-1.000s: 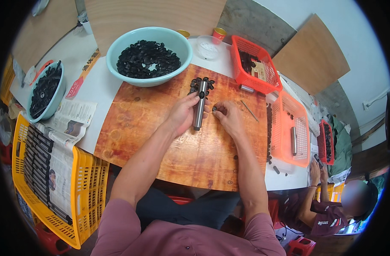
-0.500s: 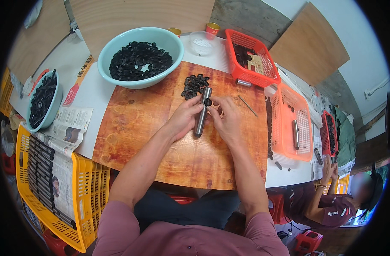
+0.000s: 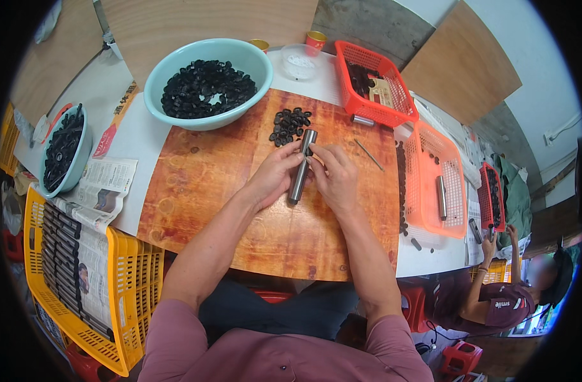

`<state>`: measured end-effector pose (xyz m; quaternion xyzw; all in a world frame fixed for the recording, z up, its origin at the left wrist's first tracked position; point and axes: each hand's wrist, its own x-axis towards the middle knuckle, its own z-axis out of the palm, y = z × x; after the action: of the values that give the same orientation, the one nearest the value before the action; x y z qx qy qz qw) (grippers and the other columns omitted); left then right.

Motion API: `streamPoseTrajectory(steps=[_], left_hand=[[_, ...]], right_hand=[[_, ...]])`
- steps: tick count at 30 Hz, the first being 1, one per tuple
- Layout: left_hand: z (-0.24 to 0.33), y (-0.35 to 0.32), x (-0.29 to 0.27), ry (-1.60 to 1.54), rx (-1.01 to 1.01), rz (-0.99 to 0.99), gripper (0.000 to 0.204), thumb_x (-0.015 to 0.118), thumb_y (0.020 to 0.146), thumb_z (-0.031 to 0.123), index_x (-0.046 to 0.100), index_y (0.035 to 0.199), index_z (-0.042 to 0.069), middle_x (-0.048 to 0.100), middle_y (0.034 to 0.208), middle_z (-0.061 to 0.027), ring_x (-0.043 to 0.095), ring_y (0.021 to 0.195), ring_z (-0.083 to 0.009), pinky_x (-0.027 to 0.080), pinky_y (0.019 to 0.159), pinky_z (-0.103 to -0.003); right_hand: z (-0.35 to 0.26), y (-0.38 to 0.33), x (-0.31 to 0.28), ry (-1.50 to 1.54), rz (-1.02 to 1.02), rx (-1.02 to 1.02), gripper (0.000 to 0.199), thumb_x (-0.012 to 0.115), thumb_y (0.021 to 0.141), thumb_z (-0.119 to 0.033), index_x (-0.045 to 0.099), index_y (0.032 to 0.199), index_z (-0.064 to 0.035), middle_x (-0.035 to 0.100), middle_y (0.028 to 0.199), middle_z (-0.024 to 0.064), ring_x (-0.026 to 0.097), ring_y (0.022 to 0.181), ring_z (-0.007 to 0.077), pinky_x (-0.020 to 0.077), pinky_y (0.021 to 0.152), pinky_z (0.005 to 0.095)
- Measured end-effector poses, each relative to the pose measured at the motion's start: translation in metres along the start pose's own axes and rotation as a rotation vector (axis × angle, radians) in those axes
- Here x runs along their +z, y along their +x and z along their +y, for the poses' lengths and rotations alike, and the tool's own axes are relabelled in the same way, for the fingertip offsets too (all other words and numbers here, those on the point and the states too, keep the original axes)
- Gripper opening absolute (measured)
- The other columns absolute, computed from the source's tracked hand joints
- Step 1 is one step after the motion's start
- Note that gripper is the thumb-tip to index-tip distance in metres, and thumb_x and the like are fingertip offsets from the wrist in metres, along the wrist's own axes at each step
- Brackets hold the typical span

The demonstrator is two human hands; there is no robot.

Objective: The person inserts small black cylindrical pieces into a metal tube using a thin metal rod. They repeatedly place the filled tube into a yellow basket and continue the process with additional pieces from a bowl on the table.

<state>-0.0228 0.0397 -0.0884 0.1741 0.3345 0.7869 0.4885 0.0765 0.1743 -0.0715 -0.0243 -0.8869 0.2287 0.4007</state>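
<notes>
My left hand [image 3: 275, 176] is closed around a smooth silver metal tube [image 3: 297, 183], which slants over the wooden board with its upper end away from me. My right hand [image 3: 335, 176] is closed at the tube's right side, thumb and fingertips pressed together near its upper half. A small black ring sits there between the fingertips and the tube, mostly covered by the fingers. Just beyond the tube lies a loose pile of small black rings [image 3: 289, 125]. A thin metal rod [image 3: 369, 155] rests on the board, right of my right hand.
A pale blue basin [image 3: 154, 95] of black rings stands far left; a smaller basin [image 3: 81, 156] is beyond it. Red [image 3: 393, 113] and pink [image 3: 456, 162] baskets line the right. A yellow crate [image 3: 135, 267] holds dark tubes. Another person [image 3: 482, 302] works at far right.
My right fingers have closed in on the tube, covering the black ring that showed more plainly before. At far right, the other person's hands have moved apart, one toward the red basket.
</notes>
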Motion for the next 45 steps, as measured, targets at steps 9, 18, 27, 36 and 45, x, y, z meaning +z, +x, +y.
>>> streamPoseTrajectory(steps=[9, 18, 27, 36, 45], left_hand=[[0.006, -0.006, -0.004, 0.038, -0.021, 0.054, 0.022, 0.052, 0.106, 0.024, 0.059, 0.118, 0.007, 0.064, 0.09, -0.0034, 0.065, 0.072, -0.0127, 0.054, 0.063, -0.026], [0.008, -0.012, 0.007, 0.12, -0.191, 0.036, 0.032, 0.044, 0.108, 0.034, 0.059, 0.112, 0.007, 0.063, 0.078, -0.0039, 0.058, 0.058, -0.0107, 0.047, 0.05, -0.022], [0.0, -0.008, 0.004, 0.288, -0.126, -0.018, 0.03, 0.05, 0.107, 0.035, 0.058, 0.106, 0.006, 0.064, 0.08, -0.0039, 0.06, 0.058, -0.0096, 0.049, 0.051, -0.021], [-0.002, -0.005, 0.005, 0.534, 0.062, -0.036, 0.028, 0.053, 0.107, 0.027, 0.059, 0.119, 0.002, 0.067, 0.089, -0.0047, 0.064, 0.068, -0.0079, 0.053, 0.061, -0.023], [-0.006, -0.013, 0.021, 1.29, 0.383, 0.169, 0.027, 0.054, 0.103, 0.02, 0.061, 0.119, -0.001, 0.065, 0.091, -0.0135, 0.065, 0.083, -0.0248, 0.05, 0.076, -0.038]], right_hand=[[-0.019, 0.0, 0.006, 0.27, 0.027, 0.201, 0.03, 0.071, 0.086, -0.003, 0.068, 0.116, -0.004, 0.064, 0.094, 0.012, 0.065, 0.075, 0.0212, 0.0509, 0.064, 0.0326], [0.001, 0.003, 0.003, 0.776, -0.04, 0.612, 0.022, 0.067, 0.096, -0.012, 0.068, 0.114, 0.0015, 0.07, 0.098, 0.0045, 0.064, 0.086, 0.0099, 0.0513, 0.078, 0.0245], [0.006, 0.002, 0.001, 0.839, -0.021, 0.63, 0.023, 0.073, 0.092, -0.01, 0.061, 0.11, -0.0005, 0.067, 0.091, 0.0029, 0.061, 0.083, 0.0083, 0.0514, 0.077, 0.025], [0.013, 0.002, -0.006, 1.027, -0.025, 0.639, 0.033, 0.068, 0.095, -0.008, 0.053, 0.124, -0.0008, 0.068, 0.101, 0.0056, 0.062, 0.087, 0.0088, 0.0505, 0.079, 0.0237], [0.029, -0.003, -0.008, 1.138, -0.092, 0.63, 0.035, 0.065, 0.098, -0.013, 0.052, 0.129, -0.0015, 0.067, 0.106, 0.0037, 0.062, 0.089, 0.0074, 0.0479, 0.075, 0.0222]])
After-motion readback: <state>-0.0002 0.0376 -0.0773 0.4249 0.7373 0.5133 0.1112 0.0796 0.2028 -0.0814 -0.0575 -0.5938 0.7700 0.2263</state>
